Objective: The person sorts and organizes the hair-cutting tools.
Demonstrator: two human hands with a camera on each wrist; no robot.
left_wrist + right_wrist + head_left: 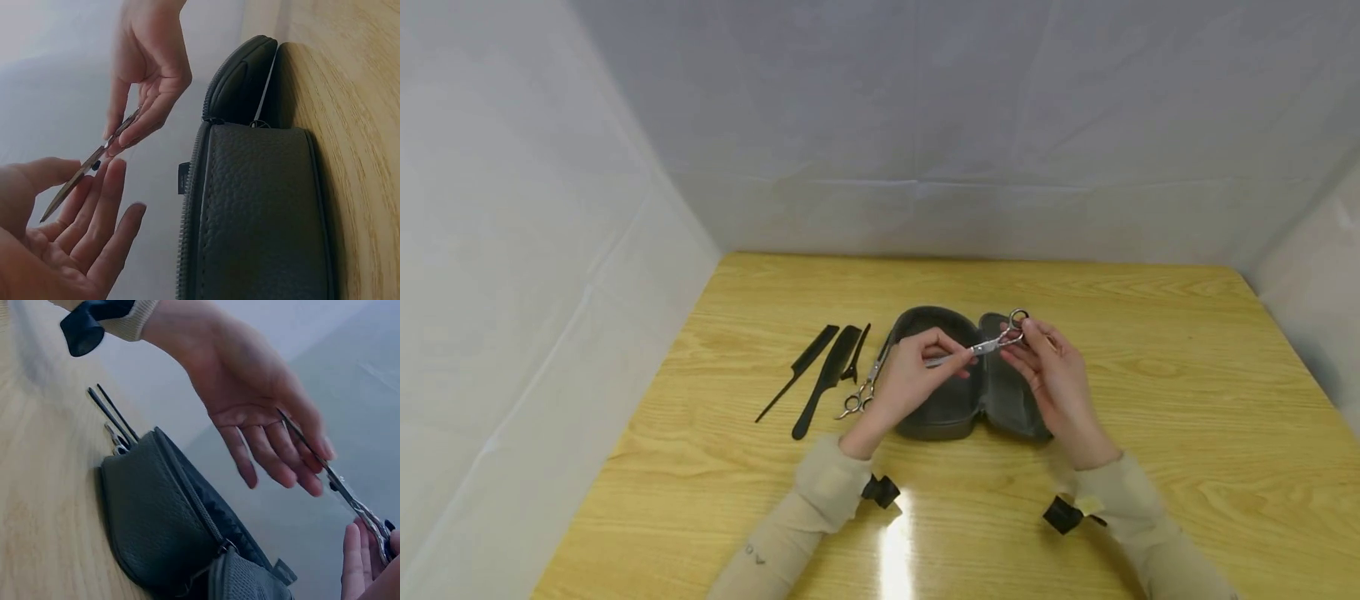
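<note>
Two beige sleeves enter from the near edge of the wooden table [1150,350], each with one black wrist strap.

Hands: two, both raised above the case.
- Left hand [917,379]: thumb and fingers pinch the blade end of the held scissors [981,345]. In the left wrist view the remaining fingers [100,206] lie straight and relaxed beneath the blades.
- Right hand [1051,375]: fingertips pinch the handle end of the same scissors, near the finger rings. The grip is narrow, at the fingertips only.

Scissors: two pairs in total.
- Pair 1: silver, held level between both hands, clear of the table, directly above the open case.
- Pair 2: second scissors [865,387], silver, lying flat on the table just left of the case, rings toward the person.

Case: one dark grey zip case [951,408], opened flat into two halves, resting on the table at centre.

Combs: two, black, lying left of the second scissors.
- Tail comb [797,372], outermost.
- Wide comb [827,379], beside it.

Clip: one small black clip [856,357], between the wide comb and the second scissors.
</note>
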